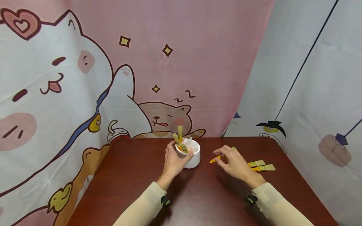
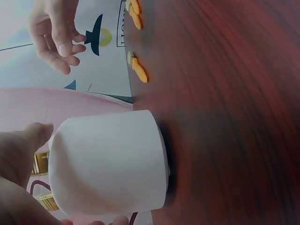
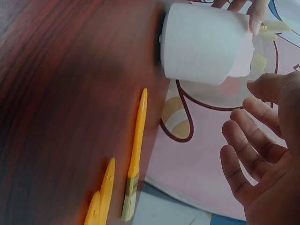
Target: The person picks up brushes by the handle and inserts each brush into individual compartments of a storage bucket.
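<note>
A white round holder (image 1: pixel 194 160) with inner compartments stands on the table. My left hand (image 1: pixel 173 161) grips its left side, the thumb at the near rim. Three paintbrushes stand in the holder, bristles up, among them one upright brush (image 1: pixel 180 130) and one leaning brush (image 1: pixel 183 147). To the right, my right hand (image 1: pixel 235 164) hovers with loosely bent fingers and nothing in them. Below those fingers lies a paintbrush with a yellow handle (image 3: pixel 138 140), apart from the hand in the right wrist view. Two more brushes (image 1: pixel 266 168) lie farther right, their handles partly hidden by the hand.
The dark reddish-brown table (image 1: pixel 135 175) reaches back to a hanging cloth (image 1: pixel 215 69) printed with cartoon animals. A pale cloth (image 1: pixel 319 78) hangs at the right side. Dark wrist devices (image 1: pixel 166 201) sit at both sleeves.
</note>
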Demonstrator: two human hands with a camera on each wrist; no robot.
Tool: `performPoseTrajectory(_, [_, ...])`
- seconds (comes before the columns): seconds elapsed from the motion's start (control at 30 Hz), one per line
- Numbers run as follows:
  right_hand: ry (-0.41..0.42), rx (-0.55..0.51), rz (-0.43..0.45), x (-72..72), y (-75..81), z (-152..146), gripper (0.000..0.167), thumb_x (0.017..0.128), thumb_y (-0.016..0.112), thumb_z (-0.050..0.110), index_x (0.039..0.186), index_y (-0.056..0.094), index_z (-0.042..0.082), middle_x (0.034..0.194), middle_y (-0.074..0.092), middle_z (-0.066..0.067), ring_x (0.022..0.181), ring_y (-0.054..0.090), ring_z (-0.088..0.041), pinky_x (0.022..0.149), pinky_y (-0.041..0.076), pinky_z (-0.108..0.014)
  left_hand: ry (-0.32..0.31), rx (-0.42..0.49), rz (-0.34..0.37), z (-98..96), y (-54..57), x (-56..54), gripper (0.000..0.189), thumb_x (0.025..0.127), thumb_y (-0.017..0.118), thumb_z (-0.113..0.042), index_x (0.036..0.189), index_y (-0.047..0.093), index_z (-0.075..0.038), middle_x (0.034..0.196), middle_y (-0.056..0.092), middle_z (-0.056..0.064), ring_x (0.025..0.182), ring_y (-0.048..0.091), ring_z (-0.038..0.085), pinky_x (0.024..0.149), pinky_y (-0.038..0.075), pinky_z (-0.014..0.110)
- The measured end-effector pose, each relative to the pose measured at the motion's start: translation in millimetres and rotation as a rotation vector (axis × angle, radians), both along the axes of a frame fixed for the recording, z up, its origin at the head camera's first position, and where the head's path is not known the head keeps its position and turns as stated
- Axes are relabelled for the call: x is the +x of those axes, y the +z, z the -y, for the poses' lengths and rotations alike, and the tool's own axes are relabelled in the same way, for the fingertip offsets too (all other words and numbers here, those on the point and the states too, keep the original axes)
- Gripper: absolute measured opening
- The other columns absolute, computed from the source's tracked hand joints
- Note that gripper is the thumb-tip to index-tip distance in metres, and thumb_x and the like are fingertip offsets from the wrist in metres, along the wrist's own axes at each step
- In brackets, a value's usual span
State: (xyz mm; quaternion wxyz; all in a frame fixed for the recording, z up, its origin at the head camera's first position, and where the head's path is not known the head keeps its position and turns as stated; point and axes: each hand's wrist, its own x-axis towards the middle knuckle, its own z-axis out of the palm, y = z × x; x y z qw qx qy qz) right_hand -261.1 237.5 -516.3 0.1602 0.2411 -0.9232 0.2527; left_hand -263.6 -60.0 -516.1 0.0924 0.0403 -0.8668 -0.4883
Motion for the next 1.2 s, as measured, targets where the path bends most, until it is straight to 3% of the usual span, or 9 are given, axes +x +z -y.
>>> performPoseTrajectory(0.2, [-0.031, 0.013, 0.012, 1.2, -2.2, -11, 0.031, 0.101, 0.093, 0.02, 0.13, 0.083, 0.021, 0.123, 0.08, 0.001, 0.106, 0.072, -0.019, 0.088, 0.065, -0.039, 0.021, -0.007, -0.006, -3.4, 0.4, -1.2, 0.112, 0.087, 0.102, -0.052, 0.168, 0.04, -0.006, 0.154, 0.058, 0.028, 0.147, 0.062, 0.05, 0.121, 0.055, 0.069])
performPoseTrajectory(0.53, [-0.031, 0.032, 0.003, 2.0, -5.8, -27, 0.03, 0.103, 0.092, 0.022, 0.132, 0.083, 0.02, 0.126, 0.079, -0.001, 0.111, 0.078, -0.026, 0.092, 0.068, -0.049, -0.024, 0.014, 0.007, 0.0, 0.2, -3.6, 0.104, 0.091, 0.099, -0.046, 0.167, 0.042, -0.002, 0.157, 0.057, 0.029, 0.152, 0.062, 0.048, 0.127, 0.052, 0.067])
performPoseTrajectory(0.77, [-0.045, 0.049, -0.021, -0.1, -9.8, -37, 0.032, 0.101, 0.094, 0.021, 0.131, 0.083, 0.016, 0.124, 0.078, -0.003, 0.109, 0.078, -0.027, 0.09, 0.069, -0.048, -0.119, -0.017, 0.015, 14.1, 2.6, -6.4, 0.102, 0.097, 0.092, -0.049, 0.173, 0.041, -0.003, 0.167, 0.055, 0.029, 0.159, 0.057, 0.048, 0.131, 0.048, 0.07])
performPoseTrajectory(1.03, [-0.055, 0.056, 0.009, -2.3, -14.2, -50, 0.031, 0.102, 0.093, 0.02, 0.131, 0.082, 0.016, 0.127, 0.078, -0.007, 0.113, 0.082, -0.03, 0.094, 0.071, -0.056, -0.247, -0.086, 0.017, 34.0, 8.4, -16.2, 0.099, 0.099, 0.09, -0.046, 0.174, 0.044, -0.001, 0.166, 0.06, 0.029, 0.155, 0.06, 0.048, 0.13, 0.049, 0.069])
performPoseTrajectory(1.2, [-0.072, 0.07, 0.026, -4.8, -18.4, -57, 0.033, 0.102, 0.093, 0.019, 0.132, 0.082, 0.011, 0.127, 0.078, -0.009, 0.111, 0.082, -0.032, 0.095, 0.07, -0.059, -0.325, -0.083, 0.04, 43.2, 10.2, -23.6, 0.093, 0.1, 0.09, -0.044, 0.172, 0.047, -0.004, 0.165, 0.062, 0.026, 0.151, 0.064, 0.044, 0.126, 0.053, 0.067])
